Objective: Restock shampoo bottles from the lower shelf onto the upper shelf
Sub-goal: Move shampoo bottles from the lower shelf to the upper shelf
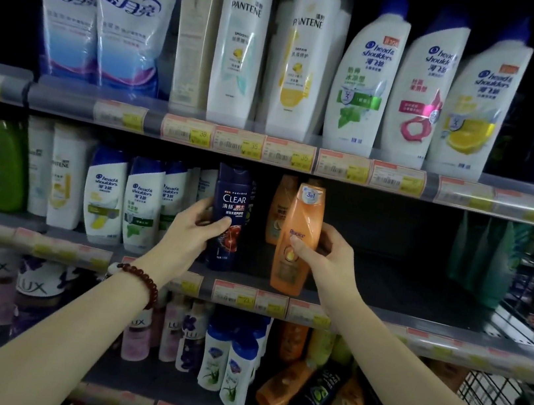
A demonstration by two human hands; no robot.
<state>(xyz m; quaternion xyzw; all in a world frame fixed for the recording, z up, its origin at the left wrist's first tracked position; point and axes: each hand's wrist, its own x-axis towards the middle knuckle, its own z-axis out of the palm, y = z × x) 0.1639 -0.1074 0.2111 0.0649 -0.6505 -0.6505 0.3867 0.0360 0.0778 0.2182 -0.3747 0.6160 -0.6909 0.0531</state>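
Hands are both gripping bottles at the middle shelf [380, 318]; left hand [197, 231] clamping the dark Clear bottle [230, 217], right hand [324, 249] pinching the orange Rejoice bottle [298, 238]; best seating each upright, label facing near, orange one going into the bare space right.

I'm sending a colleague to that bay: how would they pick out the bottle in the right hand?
On the middle shelf, by its bare stretch, the right hand holds an orange bottle. It has a pale "3in1" cap sticker; the dark blue CLEAR bottle beside it doesn't.
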